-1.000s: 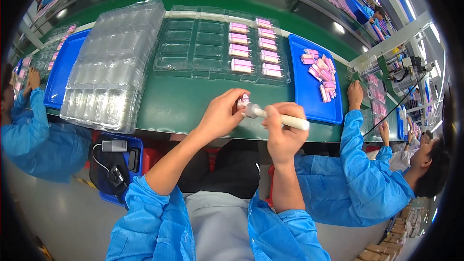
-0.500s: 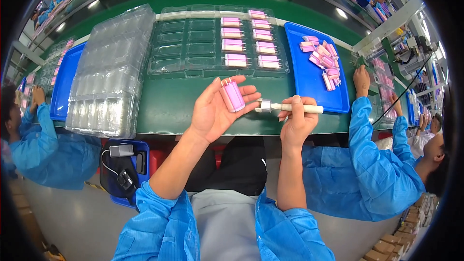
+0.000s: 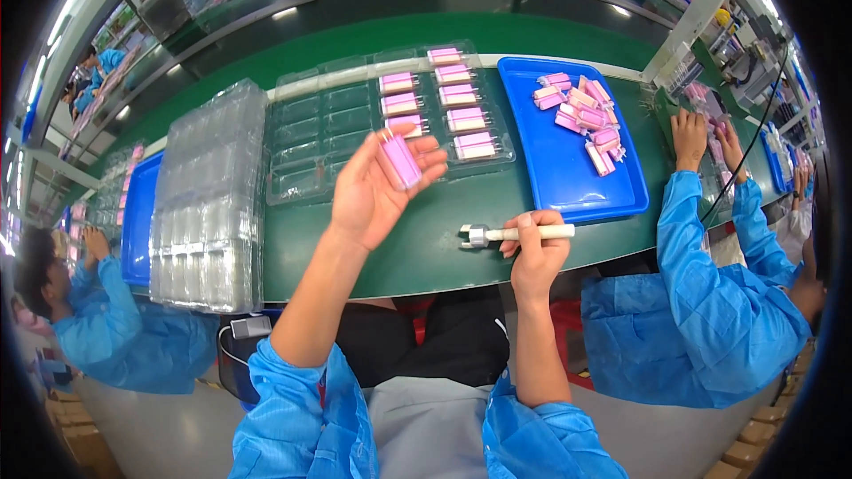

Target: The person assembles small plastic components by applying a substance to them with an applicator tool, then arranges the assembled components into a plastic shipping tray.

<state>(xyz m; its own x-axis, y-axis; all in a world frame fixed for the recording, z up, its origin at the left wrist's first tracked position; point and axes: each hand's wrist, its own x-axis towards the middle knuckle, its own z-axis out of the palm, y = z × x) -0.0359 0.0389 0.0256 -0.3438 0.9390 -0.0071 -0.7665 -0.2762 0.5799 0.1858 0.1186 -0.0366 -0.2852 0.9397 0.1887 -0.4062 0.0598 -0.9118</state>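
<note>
My left hand (image 3: 362, 198) is palm up in front of the clear blister tray (image 3: 297, 179), thumb and fingers holding a pink plug-in charger (image 3: 401, 162) with metal pins at its far end. Several similar pink-and-white chargers (image 3: 464, 119) lie in the tray's two right columns. Between thumb and fingers, my right hand (image 3: 539, 253) grips a hand tool (image 3: 555, 231) by its pale round handle. Its metal head is forked and points left above the green table, apart from the charger.
Right of the tray, a blue tray (image 3: 581, 200) holds a loose pile of chargers. A tall stack of clear blister trays (image 3: 209, 204) stands at left. Co-workers in blue sit on both sides; one person's hand (image 3: 689, 137) is near the blue tray's right. The green table's front edge (image 3: 417, 288) runs before me.
My left hand has moved away from the tool, leftward and toward the tray, with the charger. The right hand still holds the tool, now lower in view. The whole view has shifted.
</note>
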